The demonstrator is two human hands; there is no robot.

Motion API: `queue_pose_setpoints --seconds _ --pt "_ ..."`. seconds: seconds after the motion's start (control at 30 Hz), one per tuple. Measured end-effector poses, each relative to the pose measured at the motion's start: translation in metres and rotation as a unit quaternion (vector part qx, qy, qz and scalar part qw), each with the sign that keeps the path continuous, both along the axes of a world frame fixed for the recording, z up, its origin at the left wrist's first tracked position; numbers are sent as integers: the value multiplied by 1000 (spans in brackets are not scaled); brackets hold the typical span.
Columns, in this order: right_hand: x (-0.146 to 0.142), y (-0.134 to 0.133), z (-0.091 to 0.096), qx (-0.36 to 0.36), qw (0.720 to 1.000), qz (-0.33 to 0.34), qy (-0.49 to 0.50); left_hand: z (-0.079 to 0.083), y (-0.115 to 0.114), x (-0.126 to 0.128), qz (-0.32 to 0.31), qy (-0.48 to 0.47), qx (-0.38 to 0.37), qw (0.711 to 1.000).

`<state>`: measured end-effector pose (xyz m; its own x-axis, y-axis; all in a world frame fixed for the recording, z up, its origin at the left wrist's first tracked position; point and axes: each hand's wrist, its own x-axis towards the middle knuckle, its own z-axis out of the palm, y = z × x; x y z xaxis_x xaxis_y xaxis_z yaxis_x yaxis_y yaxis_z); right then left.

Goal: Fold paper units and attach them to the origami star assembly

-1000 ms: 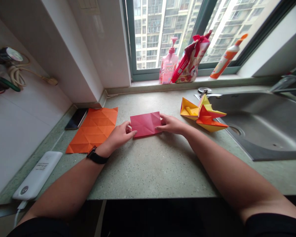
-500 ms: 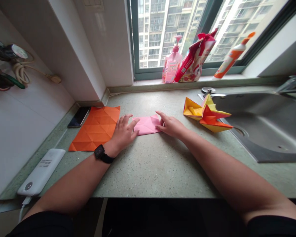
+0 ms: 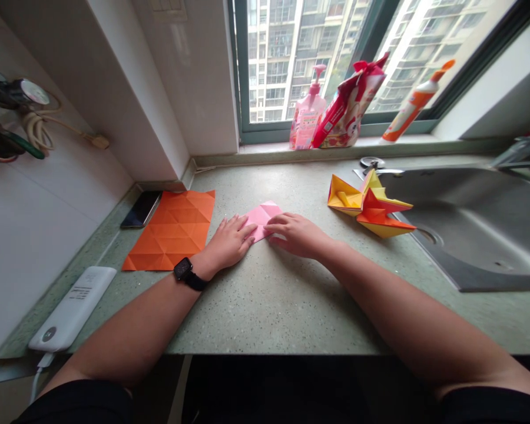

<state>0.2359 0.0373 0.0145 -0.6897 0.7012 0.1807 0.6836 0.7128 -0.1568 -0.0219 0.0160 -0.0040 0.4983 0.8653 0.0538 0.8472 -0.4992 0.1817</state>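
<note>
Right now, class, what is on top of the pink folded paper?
The left hand and right hand have fingers over the pink folded paper; parts beneath them can't be seen.

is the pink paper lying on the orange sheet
No, the pink paper lies on the counter, with a gap between it and the orange sheet.

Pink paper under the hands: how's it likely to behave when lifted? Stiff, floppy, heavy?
Probably very light: the pink paper looks thin and small beside the left hand and right hand. Likely to bend or spring along its visible crease lines. Might slide if pushed, since it lies low on a flat counter.
</note>
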Motion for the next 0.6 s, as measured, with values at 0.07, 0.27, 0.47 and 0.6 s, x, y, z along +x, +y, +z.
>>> queue_pose_setpoints --seconds 0.07,0.27,0.47,0.6 --pt "-3 -6 2 -28 999 -2 -29 1 -1 1 11 15 -20 1000" --pt "-11 -23 9 -67 994 1 -88 4 -5 5 35 55 -47 997" --pt "-18 -36 11 -61 989 -12 -132 1 -4 4 30 91 -56 994" --pt "-19 -39 13 -67 988 -30 -134 -4 -1 3 22 71 -46 996"
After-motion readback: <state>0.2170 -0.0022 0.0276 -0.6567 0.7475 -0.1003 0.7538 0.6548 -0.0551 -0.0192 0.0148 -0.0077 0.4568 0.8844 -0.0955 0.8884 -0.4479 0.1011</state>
